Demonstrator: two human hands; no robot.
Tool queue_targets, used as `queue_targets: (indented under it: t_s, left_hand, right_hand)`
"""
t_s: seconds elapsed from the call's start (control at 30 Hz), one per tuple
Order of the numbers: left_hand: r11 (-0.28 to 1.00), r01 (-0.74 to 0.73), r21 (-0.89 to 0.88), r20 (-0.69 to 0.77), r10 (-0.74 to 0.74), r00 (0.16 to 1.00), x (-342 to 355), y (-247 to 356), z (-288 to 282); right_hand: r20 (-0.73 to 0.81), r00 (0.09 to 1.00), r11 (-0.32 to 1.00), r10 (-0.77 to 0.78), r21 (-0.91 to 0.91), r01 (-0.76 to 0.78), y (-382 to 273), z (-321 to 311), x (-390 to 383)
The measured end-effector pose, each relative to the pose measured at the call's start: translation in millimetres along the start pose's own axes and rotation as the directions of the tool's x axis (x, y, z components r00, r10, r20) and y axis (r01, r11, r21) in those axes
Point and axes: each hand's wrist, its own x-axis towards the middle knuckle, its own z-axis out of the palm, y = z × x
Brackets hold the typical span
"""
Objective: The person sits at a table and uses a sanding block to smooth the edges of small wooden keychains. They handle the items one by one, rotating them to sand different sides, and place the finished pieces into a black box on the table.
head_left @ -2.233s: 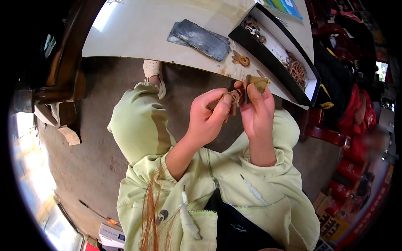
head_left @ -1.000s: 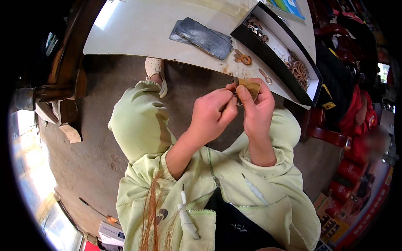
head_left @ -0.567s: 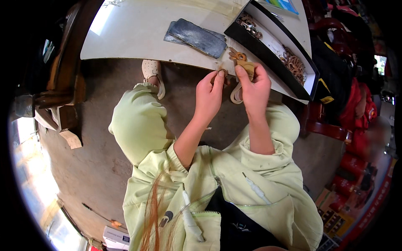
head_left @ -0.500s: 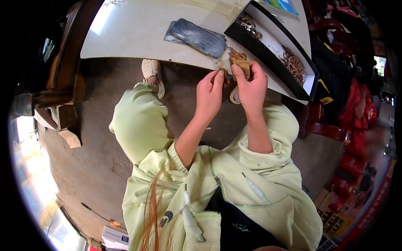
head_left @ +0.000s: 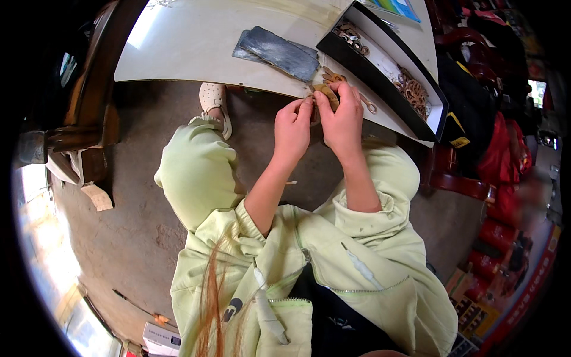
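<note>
1. Front-left of the black box (head_left: 380, 89) on the counter (head_left: 184, 47), the left hand (head_left: 293, 128) tightly pinched a small brown piece (head_left: 314, 113), mostly hidden.
2. Nearer the box, the right hand (head_left: 343, 119), curled closed, gripped a tan sheet (head_left: 329, 98).

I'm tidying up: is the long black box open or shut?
Open: the black box has no lid on, and brown pieces show inside.

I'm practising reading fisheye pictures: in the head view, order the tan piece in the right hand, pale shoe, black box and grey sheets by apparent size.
1. Black box
2. Grey sheets, taken together
3. Pale shoe
4. Tan piece, partly hidden by the right hand
</note>
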Motion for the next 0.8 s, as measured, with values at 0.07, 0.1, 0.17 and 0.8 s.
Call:
queue_targets:
  t_s: [0.07, 0.1, 0.17, 0.8]
  left_hand:
    - [1.000, 0.001, 0.021, 0.008, -0.002, 1.000, 0.8, -0.8, -1.1]
    - [0.999, 0.002, 0.032, 0.010, -0.002, 1.000, 1.2, -0.2, -1.4]
    - [1.000, 0.013, 0.000, 0.009, -0.013, 1.000, -0.7, 0.9, 0.2]
    - [0.997, -0.034, -0.068, -0.041, 0.032, 0.999, 1.2, -6.2, 4.6]
  right_hand:
    - [0.015, 1.000, 1.000, -0.024, 0.001, 0.024, 0.8, -3.0, -0.8]
    - [0.013, 1.000, 1.000, -0.022, -0.003, 0.022, -2.0, -1.3, 2.1]
    - [0.023, 1.000, 1.000, -0.011, -0.022, 0.011, -1.8, -0.4, 3.1]
    - [0.039, 0.999, 0.998, -0.025, 0.056, 0.022, -7.9, 3.7, 10.1]
